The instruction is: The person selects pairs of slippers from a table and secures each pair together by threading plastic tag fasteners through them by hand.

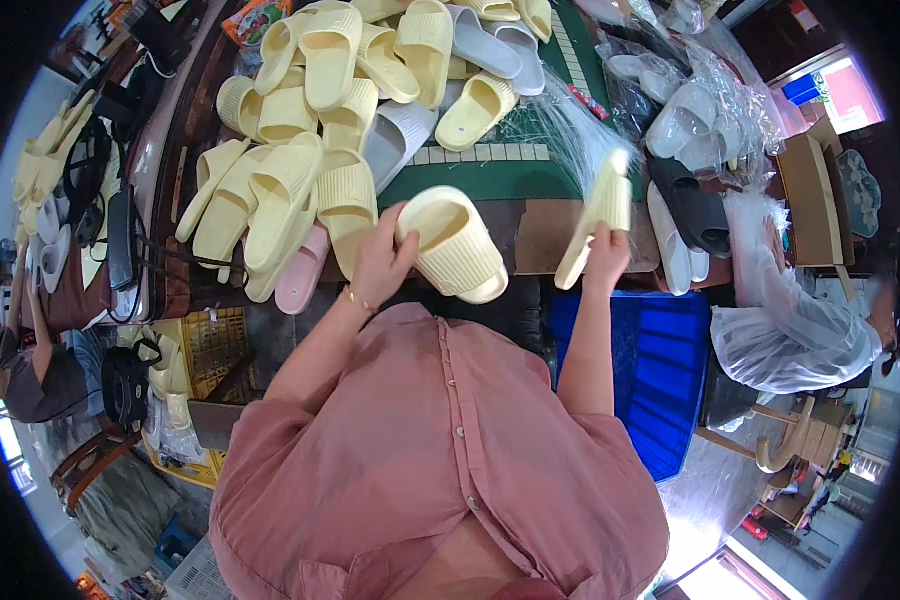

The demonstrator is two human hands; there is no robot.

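Cluttered workbench (530, 235) ahead of me, dark-topped with a green mat further back, carrying a heap of pale yellow slippers (300, 150) mixed with a few grey ones and one pink slipper (300, 275) at the near edge. Bagged white slippers (690, 120) and a pair of black slippers (695, 210) lie to the right, and a blue crate (660, 370) sits below the bench edge.

My left hand (382, 262) is curled around the heel end of a yellow slipper (455, 245), fingers wrapped over its rim, holding it just above the near edge of the bench. My right hand (607, 255) pinches a second yellow slipper (598, 215) by its lower end, held upright and edge-on, with a clear plastic bag (570, 130) spreading out behind it (I cannot tell whether the bag is touching the slipper or merely behind it). The two slippers are apart, at roughly the same height.

Risks noted: the right-hand grip is narrow and low on a tall item, so the slipper could tip or slide out. The heap stands near the left hand, and a careless sweep could knock loose pieces off the edge. Mixed colours in the heap invite a mismatched pair.
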